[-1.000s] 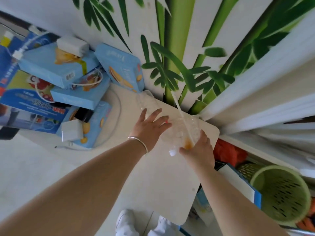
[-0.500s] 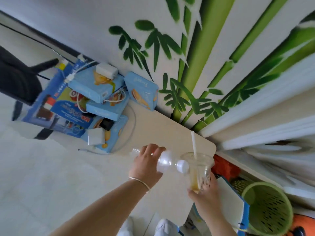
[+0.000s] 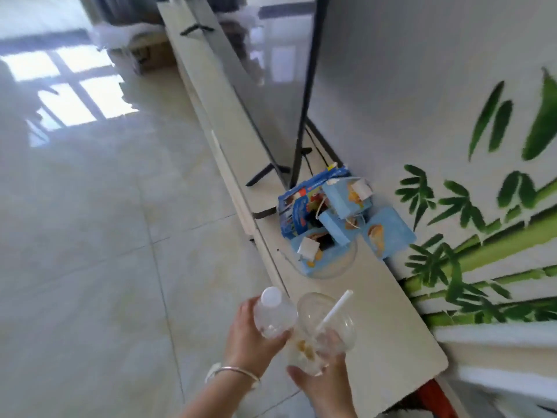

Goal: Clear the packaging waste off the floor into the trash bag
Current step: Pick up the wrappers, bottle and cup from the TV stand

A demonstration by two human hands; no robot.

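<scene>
My left hand [image 3: 247, 336] grips a clear empty plastic bottle [image 3: 272, 313] with a white cap, held upright near the bottom centre. Right beside it my right hand [image 3: 319, 384] holds a clear plastic cup [image 3: 322, 330] from below; a white straw sticks out of its domed lid and some orange residue sits at the bottom. Bottle and cup touch each other above the edge of the low cream shelf [image 3: 385, 342]. No trash bag is in view.
A pile of blue snack boxes [image 3: 331, 218] with white chargers and cables lies on the shelf by the bamboo-painted wall [image 3: 482, 206]. A large TV on black legs [image 3: 271, 116] stands further along. Glossy tiled floor [image 3: 90, 236] spreads to the left.
Both hands lifted the bottle and cup off the shelf and drew them toward me. The view swung left, so the floor and TV now show and the green basket is gone.
</scene>
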